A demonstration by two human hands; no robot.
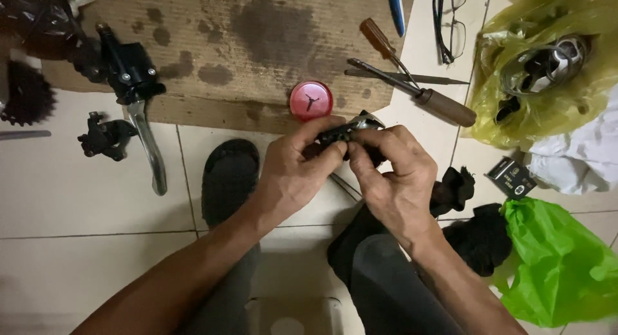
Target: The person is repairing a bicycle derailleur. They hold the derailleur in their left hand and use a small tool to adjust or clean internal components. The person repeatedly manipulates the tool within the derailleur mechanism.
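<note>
Both hands close their grip on a small black metal part (347,134) with a silver end, held above the tiled floor (90,206); the left hand (296,167) pinches it from one side, the right hand (393,174) from the other; just beyond sits a round red tin (311,100) on stained cardboard (257,32); two screwdrivers (412,84) lie to the right, near a yellow plastic bag (547,84); a brake lever (138,97) rests to the left; a green bag (560,264) lies beside the right forearm.
</note>
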